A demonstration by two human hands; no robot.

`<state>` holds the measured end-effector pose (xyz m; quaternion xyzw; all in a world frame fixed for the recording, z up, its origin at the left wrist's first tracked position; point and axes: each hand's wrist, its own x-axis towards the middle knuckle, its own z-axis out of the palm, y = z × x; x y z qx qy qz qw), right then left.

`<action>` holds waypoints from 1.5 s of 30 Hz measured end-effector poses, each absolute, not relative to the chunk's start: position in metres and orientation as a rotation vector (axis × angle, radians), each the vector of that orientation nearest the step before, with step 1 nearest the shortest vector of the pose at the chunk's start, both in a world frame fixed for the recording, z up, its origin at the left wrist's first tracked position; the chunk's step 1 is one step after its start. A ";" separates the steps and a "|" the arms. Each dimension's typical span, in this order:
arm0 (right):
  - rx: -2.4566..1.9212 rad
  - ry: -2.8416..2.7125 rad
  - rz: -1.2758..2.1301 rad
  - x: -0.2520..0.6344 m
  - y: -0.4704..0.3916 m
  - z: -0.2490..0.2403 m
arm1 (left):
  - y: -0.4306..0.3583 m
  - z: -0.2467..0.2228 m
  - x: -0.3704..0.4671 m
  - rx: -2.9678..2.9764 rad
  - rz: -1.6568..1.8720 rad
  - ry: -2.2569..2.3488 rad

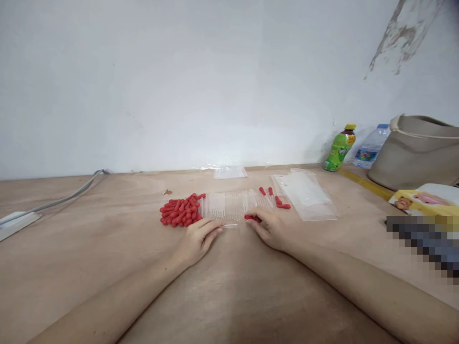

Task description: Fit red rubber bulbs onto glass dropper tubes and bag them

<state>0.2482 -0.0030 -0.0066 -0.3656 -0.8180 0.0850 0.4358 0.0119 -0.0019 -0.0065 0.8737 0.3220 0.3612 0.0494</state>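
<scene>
Between thumb and fingers my left hand (201,239) pinches a thin clear dropper tube (230,226), whose free end points right. A red rubber dropper bulb (250,217) is gripped in the fingertips of my right hand (268,228), a short gap away from the tube. Just beyond both hands lies a row of clear dropper tubes (229,206) side by side. Left of the row is a heap of red rubber bulbs (179,211). Several more red bulbs (278,201) lie to the right; some appear to be fitted on tubes.
Clear plastic bags (308,193) lie at right, with another bag (230,172) by the wall. Farther right stand a green bottle (339,149), a water bottle (371,147) and a grey bin (412,155). A grey cable (75,192) runs to a white strip (17,224) at left.
</scene>
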 end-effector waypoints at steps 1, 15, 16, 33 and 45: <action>-0.885 -2.063 0.219 0.246 -0.005 -0.007 | -0.001 -0.007 0.012 2.665 1.111 0.972; -0.738 -2.166 0.242 0.246 -0.006 -0.010 | 0.001 -0.005 0.019 2.709 1.099 0.910; -0.730 -2.169 0.246 0.246 -0.005 -0.012 | 0.001 -0.005 0.019 2.722 1.104 0.896; -0.619 -2.211 -0.032 0.246 -0.009 -0.004 | 0.006 -0.010 0.017 2.922 1.071 0.741; -0.574 -2.305 -0.326 0.247 -0.005 -0.020 | 0.000 -0.007 0.019 3.183 0.874 0.812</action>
